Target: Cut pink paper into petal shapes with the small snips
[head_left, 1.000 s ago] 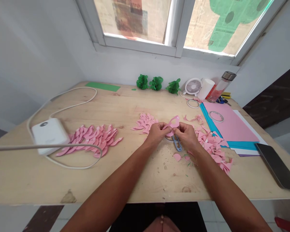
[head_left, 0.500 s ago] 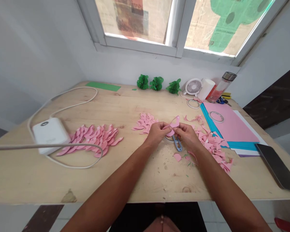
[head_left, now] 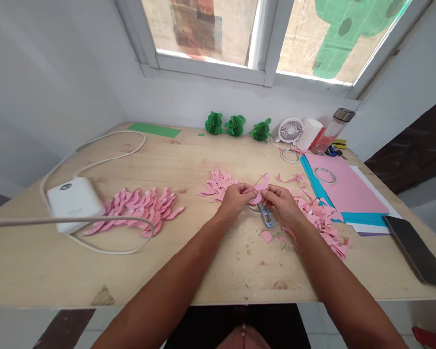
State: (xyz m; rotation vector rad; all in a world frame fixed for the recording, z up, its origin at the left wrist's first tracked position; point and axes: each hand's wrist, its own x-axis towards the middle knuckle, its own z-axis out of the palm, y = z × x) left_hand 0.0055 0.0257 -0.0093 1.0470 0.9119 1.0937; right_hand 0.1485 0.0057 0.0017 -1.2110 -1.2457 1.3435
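Above the wooden table [head_left: 174, 271], my left hand [head_left: 237, 198] and my right hand [head_left: 279, 198] pinch a curved pink paper cutout [head_left: 263, 182] between them. The fingers of both hands are closed on its edges. Just below the paper, a light blue cutter [head_left: 266, 215] lies on the table, its upper end beside a tape roll that is partly hidden. Small pink curved pieces [head_left: 217, 185] are spread left of my left hand. Pink paper scraps [head_left: 321, 220] are heaped right of my right hand.
A large group of pink cutouts [head_left: 145, 208] lies left, near a white power bank [head_left: 74, 201] with a looping cable. Three green paper flowers [head_left: 235, 125], a fan [head_left: 290, 131] and a bottle [head_left: 333, 132] stand at the back. Paper sheets [head_left: 359, 194] and a phone [head_left: 417, 252] lie right.
The view has shifted very slightly. Both hands keep hold of the pink paper cutout in nearly the same place, and the cutout has tilted a little.
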